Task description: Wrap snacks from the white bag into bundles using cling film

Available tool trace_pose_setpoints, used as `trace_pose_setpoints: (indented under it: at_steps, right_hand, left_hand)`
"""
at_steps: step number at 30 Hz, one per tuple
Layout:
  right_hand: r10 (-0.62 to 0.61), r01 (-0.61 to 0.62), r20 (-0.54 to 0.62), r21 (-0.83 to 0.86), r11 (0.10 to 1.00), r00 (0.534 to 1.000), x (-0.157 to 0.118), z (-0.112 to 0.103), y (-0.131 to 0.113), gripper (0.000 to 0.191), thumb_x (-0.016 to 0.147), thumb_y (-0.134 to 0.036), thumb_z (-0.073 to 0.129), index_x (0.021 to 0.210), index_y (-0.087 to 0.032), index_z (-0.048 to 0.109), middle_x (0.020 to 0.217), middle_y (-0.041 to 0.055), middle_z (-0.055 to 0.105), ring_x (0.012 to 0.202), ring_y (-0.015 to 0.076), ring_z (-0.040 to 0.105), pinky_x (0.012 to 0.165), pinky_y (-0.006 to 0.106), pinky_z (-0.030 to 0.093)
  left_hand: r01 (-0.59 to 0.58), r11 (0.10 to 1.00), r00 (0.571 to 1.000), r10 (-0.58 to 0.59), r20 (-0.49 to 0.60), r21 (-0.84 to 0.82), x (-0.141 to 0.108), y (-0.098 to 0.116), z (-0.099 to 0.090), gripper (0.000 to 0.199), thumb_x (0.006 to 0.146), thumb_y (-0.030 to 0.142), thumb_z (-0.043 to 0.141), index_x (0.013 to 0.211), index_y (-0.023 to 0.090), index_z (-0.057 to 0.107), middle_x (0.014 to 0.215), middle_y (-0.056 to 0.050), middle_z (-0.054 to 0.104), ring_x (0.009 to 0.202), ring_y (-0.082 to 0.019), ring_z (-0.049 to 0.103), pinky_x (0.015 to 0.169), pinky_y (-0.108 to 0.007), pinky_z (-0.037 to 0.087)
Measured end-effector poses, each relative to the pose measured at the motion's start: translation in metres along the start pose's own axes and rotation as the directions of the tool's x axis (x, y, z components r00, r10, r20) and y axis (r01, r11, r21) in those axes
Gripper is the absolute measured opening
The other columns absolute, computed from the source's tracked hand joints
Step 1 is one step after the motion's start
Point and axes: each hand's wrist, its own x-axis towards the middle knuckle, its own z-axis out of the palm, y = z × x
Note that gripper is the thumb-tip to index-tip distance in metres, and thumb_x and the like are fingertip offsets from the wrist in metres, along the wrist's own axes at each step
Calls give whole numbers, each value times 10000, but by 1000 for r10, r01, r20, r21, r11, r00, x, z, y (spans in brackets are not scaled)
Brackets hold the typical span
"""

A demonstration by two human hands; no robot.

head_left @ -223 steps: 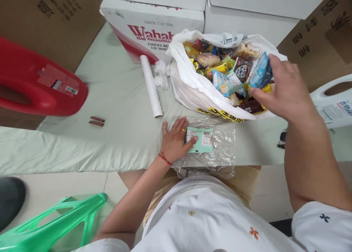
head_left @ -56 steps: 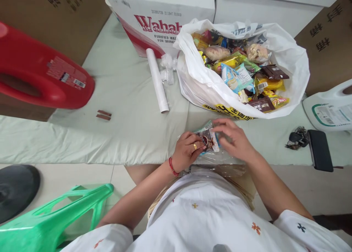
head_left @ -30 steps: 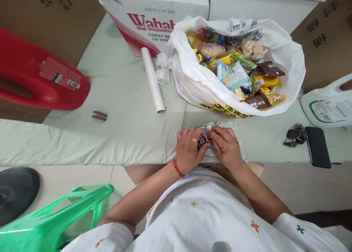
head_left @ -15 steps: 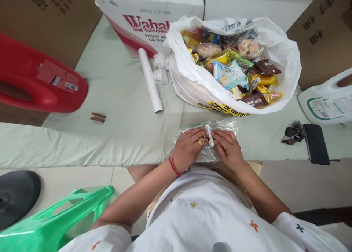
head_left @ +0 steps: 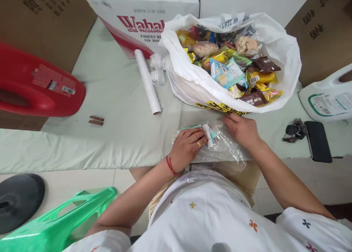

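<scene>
My left hand lies with fingers extended over a small packet with a white and light-blue edge, pressing it down at the table's front edge. Its fingertips meet the packet's white strip. Thin clear plastic spreads under and around the packet and hangs over the edge towards my lap. My right hand is to the right, fingers curled together at the plastic's upper right part, just below the white bag; they appear to pinch it, though the fingertips are partly blurred.
Behind my hands stands a white plastic bag full of wrapped snacks. A white tube, a Wahaha box, two small brown strips and a red jug are leftward. Keys, a phone and a white jug are rightward.
My right hand has left the packet's white strip and moved right and slightly away from me. The clear plastic now spreads further right. My left hand stays on the packet.
</scene>
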Motion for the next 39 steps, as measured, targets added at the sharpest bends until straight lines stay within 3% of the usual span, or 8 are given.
trace_pose_setpoints:
  at_steps: [10, 14, 17, 20, 23, 26, 33, 39]
  right_hand:
    - [67, -64, -124, 25, 998, 990, -62, 8, 36, 359, 1066, -258, 441, 1158, -240, 788, 902, 45, 721, 808, 192, 630, 632, 303, 394]
    - [29, 65, -403, 218, 974, 915, -88, -18, -10, 282, 1030, -357, 598, 1253, -226, 712, 1050, 93, 699, 955, 228, 649, 832, 372, 536]
    - [-157, 284, -423, 258, 923, 892, -105, -26, -61, 644, 949, -681, 642, 1381, -204, 623, 1150, 134, 695, 1136, 303, 612, 1060, 542, 516]
    - [-186, 294, -398, 231, 927, 899, -110, -12, -95, 592, 924, -492, 781, 1395, -184, 600, 1181, 133, 724, 1189, 298, 581, 1162, 585, 447]
    - [-158, 280, -407, 261, 924, 900, -102, -2, -104, 381, 922, -175, 780, 1285, -208, 668, 1061, 73, 763, 1073, 249, 595, 1058, 497, 497]
    - [-160, 340, -437, 372, 864, 885, -84, -8, -100, 259, 942, -102, 720, 1175, -213, 695, 947, 44, 757, 944, 210, 602, 863, 375, 523]
    - [-203, 397, -458, 382, 835, 866, -25, -18, -77, 168, 1061, -184, 558, 1105, -207, 718, 791, 10, 657, 675, 121, 548, 617, 247, 410]
    - [-141, 294, -285, 616, 731, 948, 21, 9, -65, 313, 1104, -362, 497, 1093, -200, 764, 860, 40, 661, 757, 141, 624, 665, 250, 443]
  left_hand:
    - [-40, 999, 999, 41, 21, -16, 3, -10, -2, 247, 1062, 268, 584, 1243, 275, 752, 1284, -47, 786, 1273, -225, 670, 996, -413, 508]
    - [-63, 998, 998, 63, -8, -13, 6, -9, -3, 221, 1067, 281, 579, 1185, 262, 765, 1233, -44, 801, 1221, -216, 689, 955, -398, 509]
    - [-54, 998, 998, 53, -22, -21, 8, -8, -3, 202, 1056, 278, 601, 1170, 262, 767, 1209, -48, 804, 1199, -217, 688, 948, -401, 504]
    - [-42, 998, 999, 41, -24, -48, 8, -7, -2, 190, 1043, 280, 620, 1145, 257, 779, 1192, -54, 801, 1179, -220, 676, 962, -401, 507]
    - [-24, 999, 999, 22, -39, -44, 6, -5, 0, 200, 1042, 297, 615, 1123, 262, 795, 1176, -57, 791, 1131, -219, 657, 975, -394, 516]
    - [-22, 999, 998, 20, -65, -27, 4, -4, 3, 226, 1053, 300, 587, 1127, 256, 796, 1087, -58, 778, 1027, -204, 653, 928, -376, 525]
    - [-87, 991, 996, 83, -42, -106, 7, -10, -3, 254, 1071, 305, 544, 1140, 219, 772, 1041, -92, 773, 1012, -223, 693, 898, -389, 542]
    - [-88, 959, 990, 114, 84, -268, 1, -29, -20, 481, 993, 76, 465, 1362, 287, 689, 1250, -76, 771, 1187, -211, 712, 1262, -531, 383]
